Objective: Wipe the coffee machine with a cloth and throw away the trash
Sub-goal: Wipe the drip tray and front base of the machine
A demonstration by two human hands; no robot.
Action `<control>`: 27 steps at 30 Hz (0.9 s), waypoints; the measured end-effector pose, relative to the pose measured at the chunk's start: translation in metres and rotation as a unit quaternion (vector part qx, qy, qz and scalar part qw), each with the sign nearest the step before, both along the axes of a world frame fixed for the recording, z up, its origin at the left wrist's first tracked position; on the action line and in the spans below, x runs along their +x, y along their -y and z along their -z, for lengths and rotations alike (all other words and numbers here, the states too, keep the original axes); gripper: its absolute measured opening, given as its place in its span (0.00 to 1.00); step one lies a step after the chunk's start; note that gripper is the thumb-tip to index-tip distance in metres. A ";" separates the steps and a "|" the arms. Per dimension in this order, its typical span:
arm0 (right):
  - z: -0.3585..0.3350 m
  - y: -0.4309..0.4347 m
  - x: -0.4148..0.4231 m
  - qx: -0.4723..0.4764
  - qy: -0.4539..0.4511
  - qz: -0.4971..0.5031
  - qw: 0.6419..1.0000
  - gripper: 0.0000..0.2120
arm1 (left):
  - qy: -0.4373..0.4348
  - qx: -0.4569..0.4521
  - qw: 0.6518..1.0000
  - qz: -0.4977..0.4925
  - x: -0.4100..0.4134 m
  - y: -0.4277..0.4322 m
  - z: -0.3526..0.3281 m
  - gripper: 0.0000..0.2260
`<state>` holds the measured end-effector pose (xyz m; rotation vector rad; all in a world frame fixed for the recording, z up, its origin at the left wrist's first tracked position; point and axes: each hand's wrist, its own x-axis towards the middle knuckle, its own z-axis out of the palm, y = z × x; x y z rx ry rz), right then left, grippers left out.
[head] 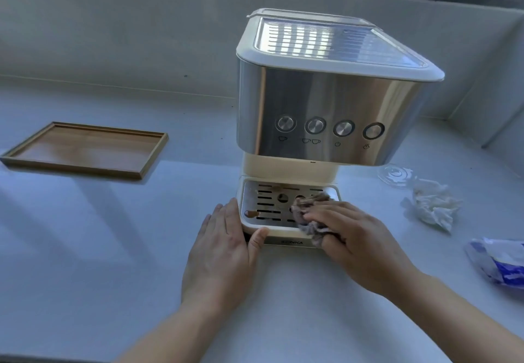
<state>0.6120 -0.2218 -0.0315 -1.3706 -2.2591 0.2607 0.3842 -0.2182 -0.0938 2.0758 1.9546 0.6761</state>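
A steel and cream coffee machine [326, 113] stands on the white counter, right of centre. Its slotted metal drip tray [266, 201] carries a brown coffee stain [251, 214] at the front left. My right hand [357, 237] presses a crumpled grey-brown cloth [309, 209] onto the right half of the tray. My left hand [224, 246] rests flat against the left front corner of the machine's base, thumb on the front edge. A crumpled white tissue [433, 206] lies on the counter to the right.
A blue and white plastic wrapper [502, 263] lies at the right edge. A clear plastic lid [395, 175] sits behind the tissue. A shallow wooden tray [85, 149] rests on the counter at the left. A grey wall and a window run behind.
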 end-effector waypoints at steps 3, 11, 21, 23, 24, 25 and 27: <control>0.001 -0.003 -0.005 0.018 -0.017 0.075 0.997 0.14 | 0.007 -0.006 1.000 0.000 0.000 -0.001 -0.001 0.38; 0.000 -0.005 -0.006 -0.014 -0.014 0.051 0.998 0.12 | 0.009 -0.006 1.000 0.005 0.000 0.000 -0.003 0.38; -0.004 -0.013 -0.010 -0.032 0.054 0.089 0.994 0.09 | 0.001 0.003 1.000 0.006 0.001 0.000 -0.003 0.37; 0.000 -0.008 -0.004 -0.005 0.048 0.131 0.990 0.14 | 0.002 0.003 1.000 0.009 0.001 0.000 -0.003 0.38; 0.001 -0.012 -0.008 -0.003 0.038 0.145 0.989 0.13 | 0.004 0.000 1.000 0.006 0.000 0.000 -0.003 0.38; 0.003 -0.018 -0.016 -0.008 0.030 0.155 0.987 0.12 | 0.006 -0.003 1.000 0.005 0.000 0.000 -0.003 0.38; 0.003 -0.032 -0.035 -0.022 0.022 0.146 0.989 0.07 | 0.007 -0.007 1.000 0.004 0.001 0.001 -0.005 0.37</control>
